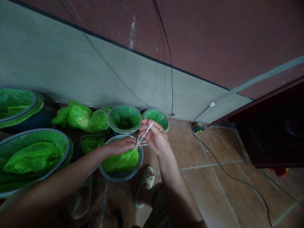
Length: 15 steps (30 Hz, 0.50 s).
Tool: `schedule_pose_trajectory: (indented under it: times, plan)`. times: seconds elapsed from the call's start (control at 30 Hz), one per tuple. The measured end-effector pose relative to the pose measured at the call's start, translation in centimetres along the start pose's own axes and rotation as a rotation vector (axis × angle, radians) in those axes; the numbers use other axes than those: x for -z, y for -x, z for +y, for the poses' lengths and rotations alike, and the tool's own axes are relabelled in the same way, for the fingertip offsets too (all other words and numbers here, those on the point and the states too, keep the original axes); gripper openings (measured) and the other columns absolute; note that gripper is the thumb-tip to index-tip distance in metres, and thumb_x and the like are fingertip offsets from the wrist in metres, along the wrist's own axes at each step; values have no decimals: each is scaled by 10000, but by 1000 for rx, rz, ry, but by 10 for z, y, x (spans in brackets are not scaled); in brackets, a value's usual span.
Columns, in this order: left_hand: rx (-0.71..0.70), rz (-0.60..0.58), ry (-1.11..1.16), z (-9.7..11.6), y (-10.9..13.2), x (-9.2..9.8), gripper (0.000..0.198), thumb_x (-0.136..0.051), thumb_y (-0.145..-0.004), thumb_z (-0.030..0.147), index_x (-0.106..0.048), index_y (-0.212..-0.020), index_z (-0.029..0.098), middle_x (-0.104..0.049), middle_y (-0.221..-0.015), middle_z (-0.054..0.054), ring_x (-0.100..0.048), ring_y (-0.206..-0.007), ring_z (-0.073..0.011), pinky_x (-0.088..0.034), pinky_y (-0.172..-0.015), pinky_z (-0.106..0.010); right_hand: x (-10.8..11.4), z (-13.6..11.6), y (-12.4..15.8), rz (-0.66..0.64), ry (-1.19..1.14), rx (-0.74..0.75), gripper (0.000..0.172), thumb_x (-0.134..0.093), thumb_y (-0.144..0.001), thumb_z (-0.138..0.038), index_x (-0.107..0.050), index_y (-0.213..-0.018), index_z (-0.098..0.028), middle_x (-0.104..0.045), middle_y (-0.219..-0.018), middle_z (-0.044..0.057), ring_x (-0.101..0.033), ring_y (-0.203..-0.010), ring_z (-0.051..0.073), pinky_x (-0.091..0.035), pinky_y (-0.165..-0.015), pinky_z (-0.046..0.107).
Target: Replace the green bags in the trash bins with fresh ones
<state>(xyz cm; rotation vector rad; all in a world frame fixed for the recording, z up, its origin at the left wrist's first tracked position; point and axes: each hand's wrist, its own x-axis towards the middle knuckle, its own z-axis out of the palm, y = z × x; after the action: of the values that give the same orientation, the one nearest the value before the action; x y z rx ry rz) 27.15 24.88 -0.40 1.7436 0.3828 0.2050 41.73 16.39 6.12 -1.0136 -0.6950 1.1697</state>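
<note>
Both hands meet just above a grey-rimmed bowl (pixel 111 176) that stands on the tiled floor (pixel 213 190). The bowl is filled by a green bag (pixel 120 163). The left hand (pixel 121 145) lies over the bowl's far rim, its grip closed on the lower ends of some white strings (pixel 142 138). The right hand (pixel 155 138) is just right of the bowl, and its grip pinches the upper ends of the same strings between thumb and fingers. The strings run slanted between the two hands and fan out a little above the bag.

Just behind the bowl stand two smaller bowls (pixel 124 118), also lined in green. Left of it lie tied green bags (pixel 76 115), and farther left are two large basins (pixel 33 155) with green lining. A sandal (pixel 145 180) sits on the floor close in front of the bowl. Well to the right of the bowl, black cables (pixel 225 172) cross the tiles beside a dark cabinet (pixel 273 133).
</note>
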Motion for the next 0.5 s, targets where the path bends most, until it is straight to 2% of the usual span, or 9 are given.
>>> schedule_pose_trajectory:
  times: [0.07, 0.13, 0.23, 0.3, 0.37, 0.47, 0.5]
  plan:
    - [-24, -176, -64, 10, 4, 5, 264, -535, -814, 329, -755, -874, 197, -715, -811, -13, -615, -778, -174, -474, -733, -267, 7, 3, -6, 72, -22, 3, 263, -695, -833, -442, -691, -941, -203, -707, -769, -7, -610, -601, 97, -548, -625, 233]
    - [-7, -235, -97, 16, 6, 9, 269, -546, -818, 341, -761, -847, 183, -698, -760, -10, -597, -733, -168, -451, -690, -251, 18, 8, -12, 170, -52, -10, 257, -716, -806, -412, -679, -945, -200, -713, -799, -2, -602, -601, 89, -548, -640, 231]
    - [37, -164, -175, 15, 6, 11, 346, -526, -850, 413, -731, -724, 165, -615, -624, 0, -521, -610, -141, -394, -603, -241, 30, 19, -16, 309, -30, -90, 331, -782, -714, -335, -650, -985, -195, -707, -823, -11, -630, -636, 91, -535, -635, 223]
    - [57, -86, -188, 10, 5, 12, 402, -489, -869, 444, -703, -683, 159, -583, -606, -2, -495, -591, -134, -374, -592, -245, 34, 29, -14, 357, 75, -135, 418, -808, -670, -309, -629, -1032, -201, -682, -797, -32, -646, -661, 101, -518, -618, 216]
    - [81, -36, -161, 3, 3, 13, 426, -469, -873, 469, -695, -696, 154, -556, -601, 0, -478, -586, -130, -361, -587, -248, 35, 38, -9, 310, 226, -162, 431, -803, -680, -347, -629, -1047, -204, -664, -784, -39, -635, -665, 103, -496, -601, 210]
    - [140, 35, -63, -6, 1, 14, 425, -470, -859, 489, -670, -691, 153, -479, -553, 21, -418, -542, -118, -328, -548, -248, 36, 46, 0, 16, 503, -247, 321, -717, -778, -470, -670, -893, -173, -642, -716, -28, -550, -583, 83, -424, -540, 198]
    - [158, 63, -28, -9, 0, 15, 413, -477, -853, 481, -649, -665, 156, -463, -543, 26, -403, -532, -113, -322, -540, -247, 36, 47, 2, -90, 593, -271, 339, -680, -811, -500, -672, -824, -162, -614, -656, -32, -505, -545, 75, -383, -515, 195]
